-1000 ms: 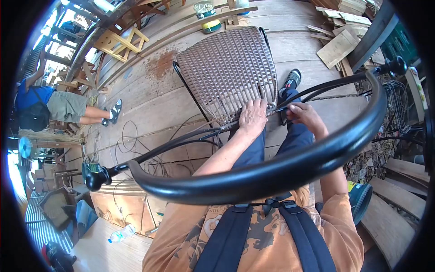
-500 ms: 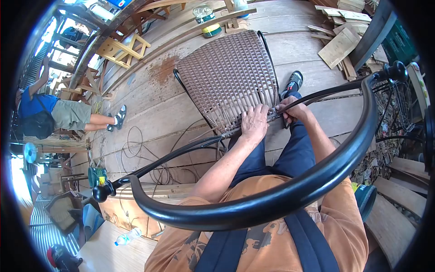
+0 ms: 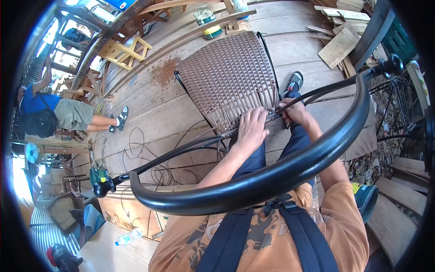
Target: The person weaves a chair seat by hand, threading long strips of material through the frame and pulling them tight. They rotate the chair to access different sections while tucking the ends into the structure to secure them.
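Note:
A chair with a woven brown wicker panel (image 3: 226, 68) and black metal frame stands before me. Its thick curved black rail (image 3: 253, 190) crosses in front of my chest. My left hand (image 3: 253, 129) lies flat over the panel's near edge, fingers stretched along the ends of the strands. Beside it, my right hand (image 3: 294, 112) is closed in a pinch at the near right corner of the weave, against the frame bar. What sits between its fingers is too small to make out. Near that corner, open gaps show between the lengthwise strands.
Loose strands of cane (image 3: 158, 170) lie coiled on the plank floor at left. A person in a blue shirt (image 3: 41, 106) stands at far left. Wood offcuts (image 3: 340, 45) pile up at upper right. A water bottle (image 3: 129, 237) lies on a board at lower left.
My left hand has slid slightly toward me and left along the edge. The curved rail appears a little higher in view as my head shifts. My right hand stays at the corner.

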Demonstrator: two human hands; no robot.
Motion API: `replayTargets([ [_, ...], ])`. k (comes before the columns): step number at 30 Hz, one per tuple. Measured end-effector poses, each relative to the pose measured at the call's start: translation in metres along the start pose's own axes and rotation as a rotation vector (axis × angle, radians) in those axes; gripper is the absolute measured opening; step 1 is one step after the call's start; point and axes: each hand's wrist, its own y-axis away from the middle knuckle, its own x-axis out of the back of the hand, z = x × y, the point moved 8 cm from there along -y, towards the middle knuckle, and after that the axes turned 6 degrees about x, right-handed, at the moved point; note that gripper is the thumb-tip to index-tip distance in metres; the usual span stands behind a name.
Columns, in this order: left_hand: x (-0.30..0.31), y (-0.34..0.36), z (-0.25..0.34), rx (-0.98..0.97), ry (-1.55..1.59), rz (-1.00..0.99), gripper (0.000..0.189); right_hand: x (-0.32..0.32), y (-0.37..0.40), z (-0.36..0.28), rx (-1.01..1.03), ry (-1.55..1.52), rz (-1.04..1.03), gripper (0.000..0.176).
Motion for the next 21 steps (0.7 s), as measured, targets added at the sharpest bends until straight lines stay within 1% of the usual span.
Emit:
replayTargets([
  [3,0.068,0.059,0.0,0.053,0.392,0.109,0.032,0.03,0.057,-0.062,0.268,-0.335,0.394,0.034],
  [4,0.117,0.085,0.009,0.075,0.5,0.243,0.018,0.031,0.078,-0.104,0.355,-0.38,0.386,0.046],
  [5,0.099,0.129,-0.042,0.338,0.771,0.254,0.006,0.03,0.089,-0.123,0.405,-0.293,0.451,0.05],
  [6,0.097,0.175,-0.084,0.485,0.96,0.456,0.013,0.03,0.097,-0.135,0.456,-0.2,0.517,0.053],
  [7,0.126,0.19,-0.105,0.414,1.121,0.592,0.021,0.026,0.095,-0.132,0.444,-0.188,0.542,0.05],
  [8,0.149,0.201,-0.12,0.337,1.28,0.733,0.029,0.023,0.088,-0.128,0.415,-0.185,0.61,0.044],
  [10,0.218,0.178,-0.099,0.415,1.437,1.399,0.047,0.021,0.07,-0.122,0.492,-0.073,0.606,0.036],
  [11,0.255,0.142,-0.072,0.279,1.381,1.245,0.052,0.02,0.069,-0.129,0.474,-0.008,0.62,0.034],
  [12,0.277,0.12,-0.051,0.147,1.317,1.092,0.056,0.019,0.068,-0.137,0.457,0.057,0.634,0.033],
  [13,0.278,0.113,-0.051,0.081,1.392,0.916,0.059,0.02,0.066,-0.134,0.495,-0.081,0.693,0.032],
  [14,0.275,0.12,-0.08,-0.007,1.553,0.812,0.06,0.022,0.061,-0.125,0.359,-0.055,0.645,0.031],
  [15,0.271,0.127,-0.108,-0.078,1.711,0.699,0.062,0.022,0.055,-0.124,0.373,-0.015,0.606,0.03],
  [16,0.281,0.124,-0.106,-0.019,1.507,0.804,0.061,0.021,0.049,-0.123,0.382,0.022,0.565,0.029],
  [17,0.295,0.121,-0.096,0.046,1.296,0.903,0.06,0.019,0.054,-0.138,0.437,-0.04,0.628,0.025],
  [18,0.306,0.124,-0.092,0.121,1.077,0.996,0.059,0.017,0.056,-0.161,0.444,0.196,0.651,0.023],
  [19,0.31,0.133,-0.112,0.199,1.197,1.15,0.06,0.012,0.053,-0.174,0.419,0.145,0.623,0.022],
  [20,0.314,0.135,-0.114,0.236,1.289,1.272,0.061,0.008,0.046,-0.188,0.402,0.093,0.596,0.021],
  [21,0.322,0.132,-0.115,0.182,1.192,1.206,0.063,0.002,0.037,-0.197,0.358,0.092,0.524,0.023],
])
